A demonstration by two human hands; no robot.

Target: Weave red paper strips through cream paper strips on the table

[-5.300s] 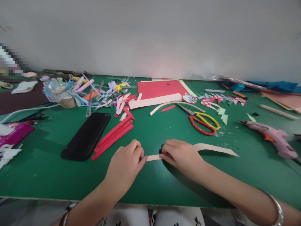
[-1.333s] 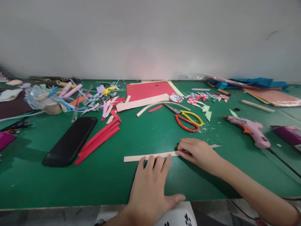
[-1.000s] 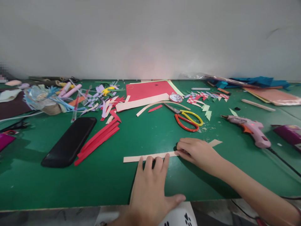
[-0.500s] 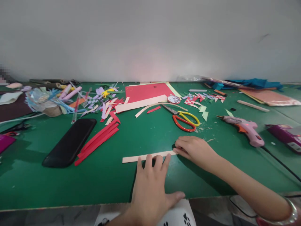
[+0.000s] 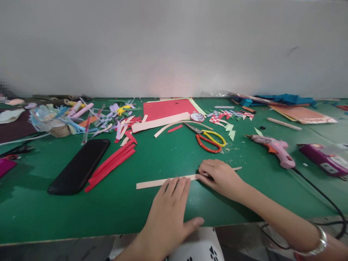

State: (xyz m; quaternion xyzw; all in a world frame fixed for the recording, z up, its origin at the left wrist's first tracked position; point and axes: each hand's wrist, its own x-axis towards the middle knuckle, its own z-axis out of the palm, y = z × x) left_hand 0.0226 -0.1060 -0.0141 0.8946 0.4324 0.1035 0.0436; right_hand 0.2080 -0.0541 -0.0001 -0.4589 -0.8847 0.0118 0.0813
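Note:
A narrow cream paper strip (image 5: 149, 184) lies on the green table near its front edge. My left hand (image 5: 170, 210) rests with its fingertips on the strip, fingers stretched out and thumb spread to the right. Farther right, my right hand (image 5: 217, 177) pinches the same strip between thumb and curled fingers. The strip's thin far end sticks out beyond the right hand. Just behind the hands lie scissors (image 5: 208, 139) with one red and one yellow handle. Long red paper strips (image 5: 110, 166) are piled to the left.
A black phone-like slab (image 5: 80, 166) lies left of the red strips. On the right are a pink glue gun (image 5: 274, 148) with a black cord and a purple power strip (image 5: 323, 158). Red paper sheets (image 5: 168, 108) and woven paper scraps (image 5: 108, 117) lie toward the wall.
The left hand's fingers have drawn closer together and flattened on the strip. A thin strip end now shows past the right hand. The whole view has shifted slightly.

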